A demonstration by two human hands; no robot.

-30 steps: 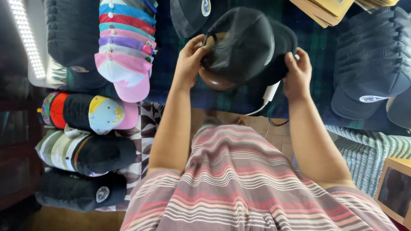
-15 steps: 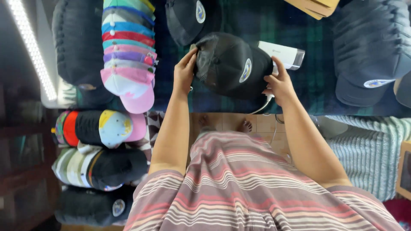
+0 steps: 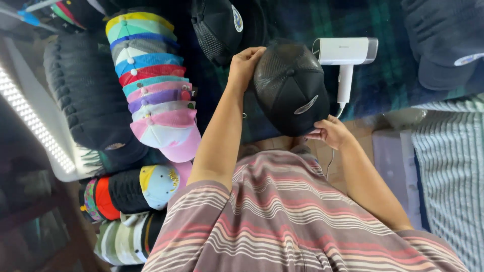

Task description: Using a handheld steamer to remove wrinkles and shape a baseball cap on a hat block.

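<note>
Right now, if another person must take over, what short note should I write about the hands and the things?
Left hand: grips the top edge of the black mesh cap.
Right hand: fingers pinch the cap's lower edge.
Things: the cap is held in both hands over the dark plaid cloth. The white handheld appliance lies on the cloth just right of the cap, untouched, with its cord running down. A stack of coloured caps lies to the left.
Done: cap is in hand.
Left: cap is not put down; appliance is not picked up.
</note>
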